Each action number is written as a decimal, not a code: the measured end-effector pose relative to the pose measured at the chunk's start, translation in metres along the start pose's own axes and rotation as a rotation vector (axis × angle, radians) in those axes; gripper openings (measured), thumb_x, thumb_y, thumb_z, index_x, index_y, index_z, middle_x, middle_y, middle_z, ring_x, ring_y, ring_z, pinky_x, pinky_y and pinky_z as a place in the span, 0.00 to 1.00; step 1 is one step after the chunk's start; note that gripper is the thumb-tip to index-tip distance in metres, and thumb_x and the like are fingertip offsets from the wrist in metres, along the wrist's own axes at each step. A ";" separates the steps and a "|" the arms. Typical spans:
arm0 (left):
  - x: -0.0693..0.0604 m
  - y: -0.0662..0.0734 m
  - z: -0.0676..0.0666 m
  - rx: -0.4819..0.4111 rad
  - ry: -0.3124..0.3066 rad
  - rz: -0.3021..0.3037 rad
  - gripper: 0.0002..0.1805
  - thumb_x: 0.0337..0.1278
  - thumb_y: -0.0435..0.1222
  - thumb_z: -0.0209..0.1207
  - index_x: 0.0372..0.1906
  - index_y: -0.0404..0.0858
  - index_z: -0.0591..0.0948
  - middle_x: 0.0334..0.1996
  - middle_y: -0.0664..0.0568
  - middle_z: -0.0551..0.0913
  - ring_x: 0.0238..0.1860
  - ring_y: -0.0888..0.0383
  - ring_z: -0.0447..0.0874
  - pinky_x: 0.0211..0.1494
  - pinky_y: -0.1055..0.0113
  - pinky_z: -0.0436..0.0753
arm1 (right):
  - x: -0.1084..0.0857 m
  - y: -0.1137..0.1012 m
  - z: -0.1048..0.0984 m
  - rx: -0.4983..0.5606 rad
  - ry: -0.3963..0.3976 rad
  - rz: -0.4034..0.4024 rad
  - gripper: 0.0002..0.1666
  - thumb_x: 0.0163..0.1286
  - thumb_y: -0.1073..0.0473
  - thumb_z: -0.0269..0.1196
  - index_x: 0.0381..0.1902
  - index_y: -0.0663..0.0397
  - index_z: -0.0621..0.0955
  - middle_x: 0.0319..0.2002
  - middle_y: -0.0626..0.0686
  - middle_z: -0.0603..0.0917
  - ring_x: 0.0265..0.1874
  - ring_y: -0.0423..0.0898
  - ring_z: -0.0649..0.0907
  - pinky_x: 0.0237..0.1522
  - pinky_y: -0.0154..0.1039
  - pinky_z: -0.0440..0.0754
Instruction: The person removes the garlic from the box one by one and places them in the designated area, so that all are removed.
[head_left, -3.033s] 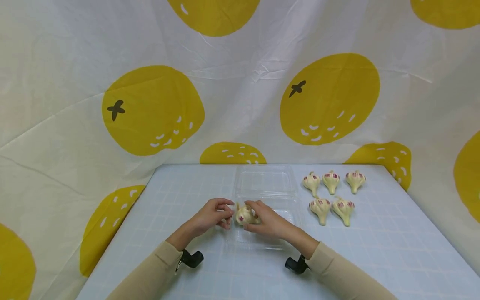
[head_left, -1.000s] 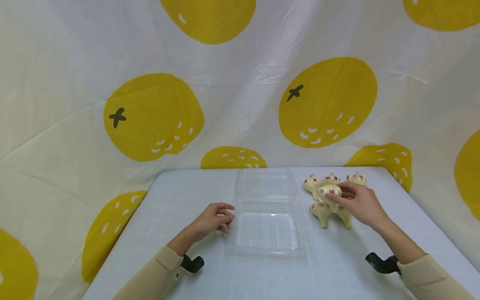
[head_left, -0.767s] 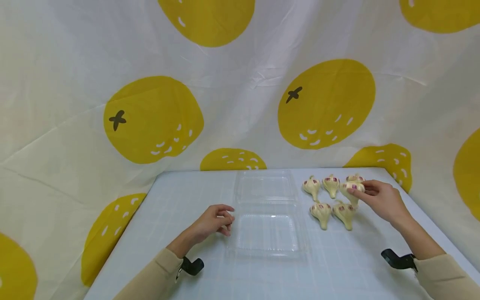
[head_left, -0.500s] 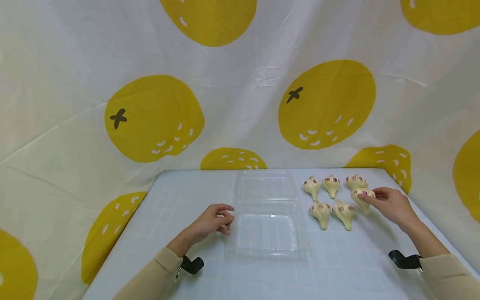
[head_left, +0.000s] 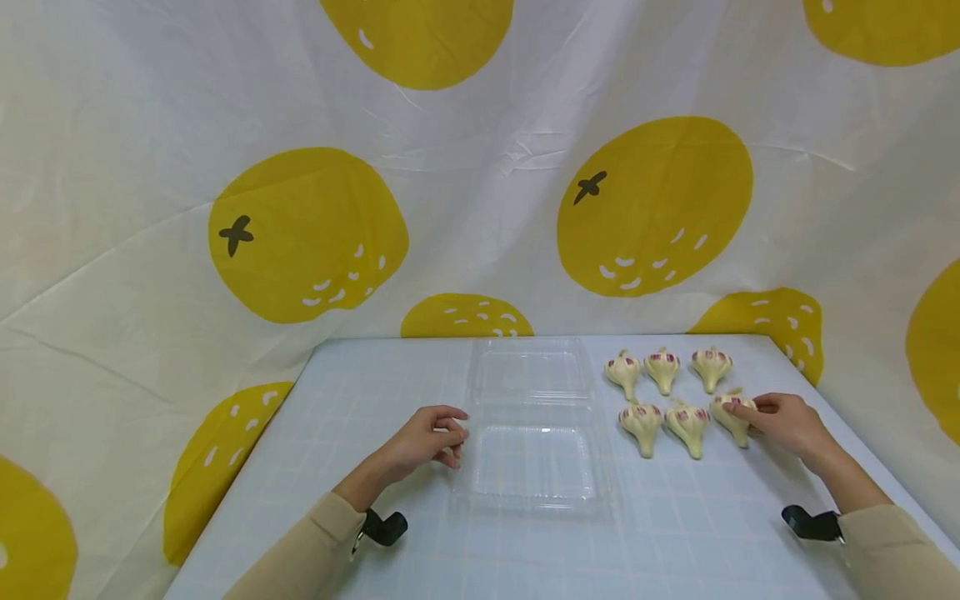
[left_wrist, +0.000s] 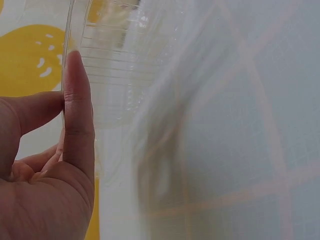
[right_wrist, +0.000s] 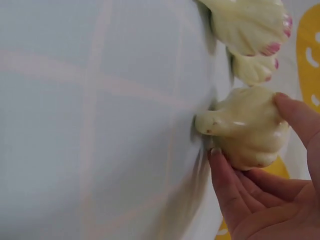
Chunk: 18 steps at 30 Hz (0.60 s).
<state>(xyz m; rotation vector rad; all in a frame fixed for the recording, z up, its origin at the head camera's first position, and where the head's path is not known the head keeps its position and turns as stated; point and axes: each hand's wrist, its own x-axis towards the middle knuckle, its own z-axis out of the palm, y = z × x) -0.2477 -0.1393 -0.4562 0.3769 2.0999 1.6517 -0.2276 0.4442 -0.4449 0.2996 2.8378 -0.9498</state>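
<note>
My right hand (head_left: 787,423) holds a garlic bulb (head_left: 731,414), cream with purple patches, at the right end of the front row. In the right wrist view the thumb lies on one side of this garlic bulb (right_wrist: 250,125) and the fingers on the other, its stem against the cloth. My left hand (head_left: 422,437) is at the left rim of an open clear plastic container (head_left: 536,506). Up close, the left thumb and index finger (left_wrist: 77,115) pinch the container's thin edge (left_wrist: 75,30). The container's hinged lid (head_left: 531,371) lies folded back behind it.
Several other garlic bulbs stand on the right: a back row with one bulb (head_left: 662,370) in its middle, and a front row with another bulb (head_left: 687,427) beside the held one. A pale checked cloth (head_left: 337,400) covers the table. Behind hangs a lemon-print curtain (head_left: 480,208).
My right hand has carried the garlic bulb from the container over to the right and lowered it beside the front row. My left hand has stayed at the container's left rim.
</note>
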 end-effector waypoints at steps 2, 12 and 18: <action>0.000 0.000 0.000 0.002 -0.003 -0.002 0.27 0.71 0.34 0.62 0.67 0.25 0.71 0.33 0.42 0.83 0.28 0.54 0.85 0.37 0.62 0.90 | 0.001 0.001 0.000 0.013 -0.021 0.005 0.61 0.70 0.26 0.57 0.63 0.85 0.65 0.51 0.76 0.77 0.42 0.60 0.79 0.45 0.53 0.84; -0.001 0.002 -0.001 0.009 -0.010 -0.021 0.27 0.72 0.37 0.62 0.68 0.27 0.71 0.34 0.43 0.83 0.30 0.53 0.85 0.40 0.62 0.90 | 0.004 0.002 0.000 -0.003 -0.098 -0.028 0.60 0.73 0.28 0.56 0.67 0.85 0.59 0.55 0.78 0.73 0.43 0.57 0.79 0.48 0.57 0.83; -0.002 0.002 -0.001 0.007 0.000 -0.027 0.26 0.73 0.38 0.61 0.67 0.27 0.72 0.34 0.43 0.83 0.31 0.53 0.84 0.40 0.62 0.90 | 0.006 0.002 -0.002 0.007 -0.115 -0.030 0.61 0.72 0.28 0.57 0.68 0.84 0.58 0.61 0.82 0.66 0.45 0.59 0.80 0.51 0.60 0.83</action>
